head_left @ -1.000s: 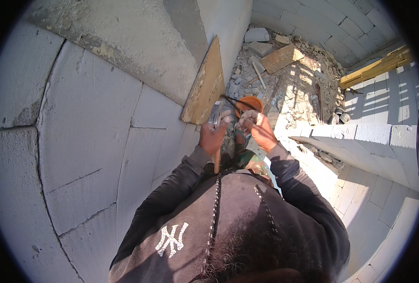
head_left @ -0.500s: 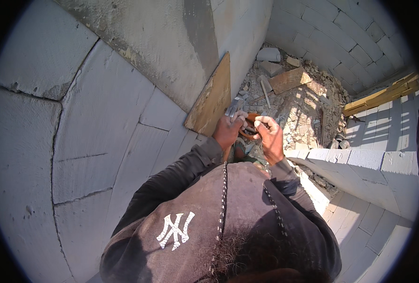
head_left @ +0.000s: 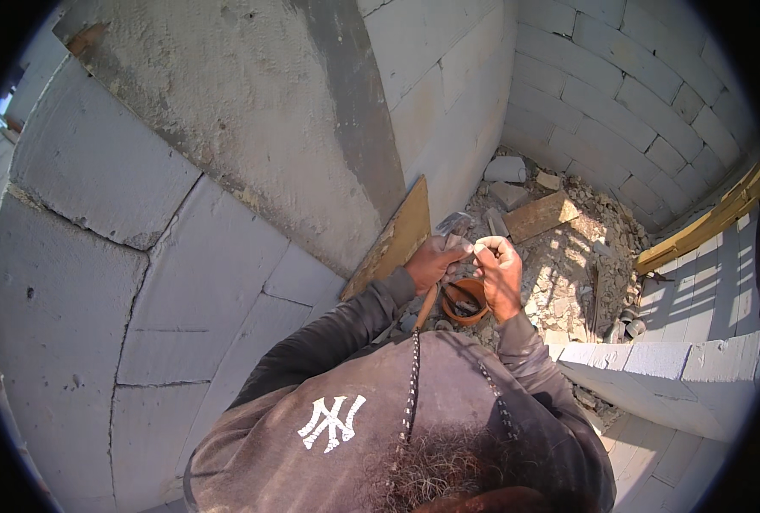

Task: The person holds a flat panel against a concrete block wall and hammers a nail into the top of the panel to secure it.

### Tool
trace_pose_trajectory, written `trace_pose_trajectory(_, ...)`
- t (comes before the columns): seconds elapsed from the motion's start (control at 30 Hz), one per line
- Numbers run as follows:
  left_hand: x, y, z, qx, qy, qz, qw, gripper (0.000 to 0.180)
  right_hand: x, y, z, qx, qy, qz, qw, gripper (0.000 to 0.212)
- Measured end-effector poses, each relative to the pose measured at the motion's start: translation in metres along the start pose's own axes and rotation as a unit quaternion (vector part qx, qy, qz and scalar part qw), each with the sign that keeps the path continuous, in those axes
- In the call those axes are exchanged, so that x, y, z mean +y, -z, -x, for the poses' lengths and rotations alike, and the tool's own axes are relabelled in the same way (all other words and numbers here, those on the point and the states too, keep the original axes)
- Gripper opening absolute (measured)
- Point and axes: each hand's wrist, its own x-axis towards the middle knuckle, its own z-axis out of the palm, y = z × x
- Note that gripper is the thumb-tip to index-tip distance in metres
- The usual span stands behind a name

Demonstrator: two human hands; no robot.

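Note:
My left hand [head_left: 435,260] is closed around a tool: its wooden handle [head_left: 427,309] points back toward my chest, and a grey metal end [head_left: 455,224] shows beyond the fingers. The tool's exact kind is not clear. Close beside it, my right hand [head_left: 501,275] is pinched, fingertips nearly meeting those of the left. Whatever small thing may sit between the fingertips is too small to make out. Just below both hands is an orange-brown bucket [head_left: 485,298] with dark items inside.
A wooden board [head_left: 397,231] leans on the grey block wall [head_left: 217,282] at left. Broken stone and rubble [head_left: 581,274] cover the ground ahead, with another board [head_left: 541,217] on it. A low block wall [head_left: 653,361] and a yellowish timber [head_left: 705,218] stand to the right.
My right hand has come away from the bucket rim and pinches near my left fingertips. The bucket now shows below the hands. The view has shifted.

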Motion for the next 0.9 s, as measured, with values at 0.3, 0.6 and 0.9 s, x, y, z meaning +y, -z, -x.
trace_pose_trajectory(0.3, 0.02, -0.002, -0.038, 0.147, -0.109, 0.101, 0.978, 0.014, 0.035, -0.015, 0.009, -0.139, -0.196, -0.056, 0.969, 0.023)
trace_pose_trajectory(0.6, -0.019, 0.022, -0.054, 0.043, -0.032, 0.352, 0.935, 0.011, 0.022, 0.011, -0.008, -0.17, -0.266, 0.074, 0.946, 0.016)
trace_pose_trajectory(0.9, -0.038, 0.004, -0.035, 0.092, 0.017, 0.362, 0.928, 0.023, 0.048, 0.041, -0.007, -0.176, -0.343, 0.046, 0.922, 0.019)
